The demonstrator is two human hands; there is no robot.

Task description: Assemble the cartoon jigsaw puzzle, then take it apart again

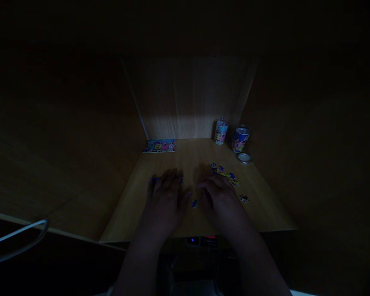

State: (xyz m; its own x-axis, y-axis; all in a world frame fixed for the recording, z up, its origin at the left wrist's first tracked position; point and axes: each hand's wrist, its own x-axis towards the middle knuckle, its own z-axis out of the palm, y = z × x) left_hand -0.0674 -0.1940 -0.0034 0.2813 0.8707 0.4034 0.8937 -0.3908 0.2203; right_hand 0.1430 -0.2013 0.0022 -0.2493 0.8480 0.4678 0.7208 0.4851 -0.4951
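Observation:
My left hand [166, 195] lies flat over joined or grouped jigsaw puzzle pieces [155, 180], mostly hidden beneath its fingers. The thumb stands apart from the other fingers. To the right, my right hand [220, 197] rests on the wood with curled fingers pressed together; whatever they may hold is hidden. Just beyond it spreads a pile of yellow and blue puzzle pieces [231, 177]. A single puzzle piece [194, 203] lies between the hands, and another loose piece [243, 198] sits right of my right hand.
A cartoon picture card [159, 146] lies at the back left. Two printed cans, a light blue one [220, 132] and a dark blue one [240, 139], stand at the back right, beside a round metal lid [244, 158]. Wooden walls enclose the dim tabletop [191, 158].

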